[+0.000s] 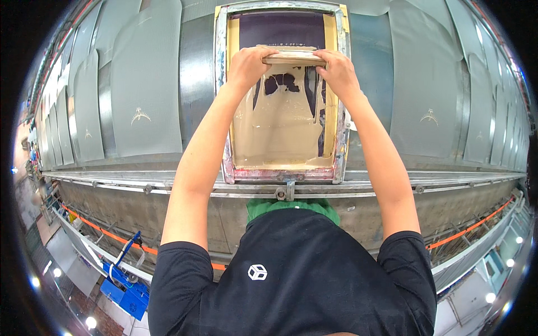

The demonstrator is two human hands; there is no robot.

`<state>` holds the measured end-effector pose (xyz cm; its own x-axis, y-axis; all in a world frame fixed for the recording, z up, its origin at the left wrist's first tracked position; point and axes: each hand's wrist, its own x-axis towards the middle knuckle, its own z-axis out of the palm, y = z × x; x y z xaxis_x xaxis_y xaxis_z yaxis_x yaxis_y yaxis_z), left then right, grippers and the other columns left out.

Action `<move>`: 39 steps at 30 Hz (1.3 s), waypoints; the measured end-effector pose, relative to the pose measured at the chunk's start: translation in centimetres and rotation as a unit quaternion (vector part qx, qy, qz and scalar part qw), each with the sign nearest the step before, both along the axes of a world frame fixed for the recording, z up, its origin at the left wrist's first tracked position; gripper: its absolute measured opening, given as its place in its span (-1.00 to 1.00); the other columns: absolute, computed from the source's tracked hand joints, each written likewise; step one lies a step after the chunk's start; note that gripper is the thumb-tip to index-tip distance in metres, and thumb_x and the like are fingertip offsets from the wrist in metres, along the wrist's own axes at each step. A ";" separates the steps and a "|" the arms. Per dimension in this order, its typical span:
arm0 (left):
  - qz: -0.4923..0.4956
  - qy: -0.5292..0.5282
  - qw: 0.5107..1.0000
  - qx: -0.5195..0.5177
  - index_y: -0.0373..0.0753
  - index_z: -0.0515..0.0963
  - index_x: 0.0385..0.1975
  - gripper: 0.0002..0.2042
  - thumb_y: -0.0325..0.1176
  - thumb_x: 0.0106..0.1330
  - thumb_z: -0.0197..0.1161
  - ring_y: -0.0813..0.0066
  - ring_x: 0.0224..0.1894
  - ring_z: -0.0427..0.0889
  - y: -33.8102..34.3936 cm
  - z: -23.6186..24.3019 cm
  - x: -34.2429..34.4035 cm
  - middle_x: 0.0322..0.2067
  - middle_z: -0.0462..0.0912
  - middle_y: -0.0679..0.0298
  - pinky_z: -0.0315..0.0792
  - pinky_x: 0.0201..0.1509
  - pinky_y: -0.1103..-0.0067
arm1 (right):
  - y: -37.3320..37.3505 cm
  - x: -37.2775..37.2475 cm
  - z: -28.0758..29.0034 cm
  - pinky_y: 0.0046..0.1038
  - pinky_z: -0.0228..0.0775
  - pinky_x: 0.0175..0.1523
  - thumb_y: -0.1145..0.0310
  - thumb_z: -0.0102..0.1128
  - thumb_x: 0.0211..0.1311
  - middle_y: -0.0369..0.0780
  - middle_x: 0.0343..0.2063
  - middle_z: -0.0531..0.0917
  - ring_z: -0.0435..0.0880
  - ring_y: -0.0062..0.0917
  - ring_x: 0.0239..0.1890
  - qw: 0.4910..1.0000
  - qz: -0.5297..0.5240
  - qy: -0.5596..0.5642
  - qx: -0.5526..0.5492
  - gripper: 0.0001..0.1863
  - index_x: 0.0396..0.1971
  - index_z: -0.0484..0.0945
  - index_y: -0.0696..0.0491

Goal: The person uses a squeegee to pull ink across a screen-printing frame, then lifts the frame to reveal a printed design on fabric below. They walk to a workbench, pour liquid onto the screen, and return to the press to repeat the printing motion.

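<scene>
A squeegee (294,58) with a pale wooden handle lies crosswise over the upper part of a screen printing frame (228,159). My left hand (248,65) is closed round its left end, and my right hand (339,71) grips the right end. Beige ink (277,137) covers much of the mesh between the squeegee and the frame's near side. Dark mesh (280,28) shows beyond the squeegee and in patches through the ink. Yellowish tape lines the frame's inner edges. The squeegee's blade is hidden from view.
Grey fabric panels (147,84) with small pale printed motifs lie along the long table on both sides; another grey panel (423,84) is at right. A metal rail (381,191) with a clamp (286,192) runs along the near edge. Blue equipment (128,291) stands at lower left.
</scene>
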<state>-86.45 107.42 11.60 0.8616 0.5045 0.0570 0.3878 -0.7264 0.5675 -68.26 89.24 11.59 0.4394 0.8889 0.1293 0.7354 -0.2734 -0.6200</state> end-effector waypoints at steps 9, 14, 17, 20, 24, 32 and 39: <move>-0.023 0.058 0.998 -0.030 -0.02 0.74 -0.17 -0.64 -0.51 -0.03 0.37 0.24 -0.09 0.72 -8.3 -0.4 -7.8 -0.14 0.76 0.26 0.56 -0.01 0.36 | -9.8 -7.9 -0.3 -0.25 0.42 0.24 0.56 0.41 -0.07 -0.13 0.04 0.64 0.57 -0.21 0.12 0.996 0.030 0.056 -0.064 -0.47 0.02 0.60 0.10; -0.041 0.049 0.997 -0.031 -0.10 0.71 -0.13 -0.60 -0.55 -0.05 0.35 0.30 0.02 0.68 -14.9 0.4 -13.6 -0.08 0.74 0.30 0.52 0.13 0.39 | -15.8 -13.3 1.8 -0.25 0.41 0.27 0.53 0.44 -0.08 -0.12 0.07 0.64 0.58 -0.18 0.13 0.990 0.020 0.091 -0.104 -0.43 0.06 0.61 0.06; -0.021 0.015 1.000 0.005 -0.14 0.69 -0.13 -0.59 -0.59 -0.06 0.32 0.30 0.05 0.67 -16.0 1.1 -14.4 -0.06 0.73 0.28 0.51 0.15 0.40 | -16.6 -12.5 2.6 -0.30 0.36 0.31 0.37 0.52 -0.03 -0.13 0.07 0.62 0.55 -0.21 0.13 0.987 0.088 0.103 -0.086 -0.42 0.07 0.59 0.10; 0.012 0.008 1.000 -0.010 -0.16 0.68 -0.13 -0.59 -0.60 -0.06 0.29 0.28 0.06 0.65 -17.0 2.2 -15.1 -0.07 0.73 0.28 0.51 0.14 0.39 | -15.5 -5.8 2.6 -0.39 0.46 0.01 0.22 0.48 0.13 -0.18 -0.04 0.63 0.61 -0.37 -0.04 0.977 -0.109 0.186 0.001 -0.49 0.08 0.61 0.04; 0.006 -0.020 1.000 0.009 -0.18 0.68 -0.12 -0.57 -0.62 -0.10 0.28 0.26 0.03 0.65 -17.5 1.5 -14.7 -0.07 0.72 0.27 0.51 0.12 0.39 | -13.0 -0.8 -3.8 -0.48 0.41 -0.23 0.27 0.22 0.37 -0.29 -0.42 0.59 0.49 -0.62 -0.43 0.904 -0.277 0.326 0.011 -0.67 0.07 0.61 0.01; -0.003 -0.058 0.997 0.053 -0.16 0.68 -0.06 -0.53 -0.59 -0.09 0.33 0.26 0.06 0.64 -18.7 0.5 -16.1 -0.03 0.71 0.27 0.50 0.15 0.38 | -11.5 -0.4 -6.7 -0.43 0.37 -0.26 0.25 0.13 0.40 -0.33 -0.58 0.54 0.50 -0.62 -0.47 0.928 -0.306 0.214 0.007 -0.76 -0.05 0.64 -0.03; -0.011 -0.079 0.997 0.008 -0.16 0.70 -0.10 -0.58 -0.58 -0.04 0.31 0.23 0.01 0.68 -15.8 0.1 -15.4 -0.09 0.74 0.21 0.52 0.11 0.37 | -10.8 -1.4 -5.5 -0.29 0.44 -0.25 0.22 0.13 0.39 -0.15 -0.53 0.64 0.61 -0.33 -0.50 0.945 -0.320 0.063 0.002 -0.80 -0.19 0.67 -0.03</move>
<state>-101.89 91.61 11.71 0.8522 0.4835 0.2000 0.2788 -0.7431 0.6084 -69.66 78.40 6.09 0.8996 0.4348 0.0420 0.3394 -0.6353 -0.6937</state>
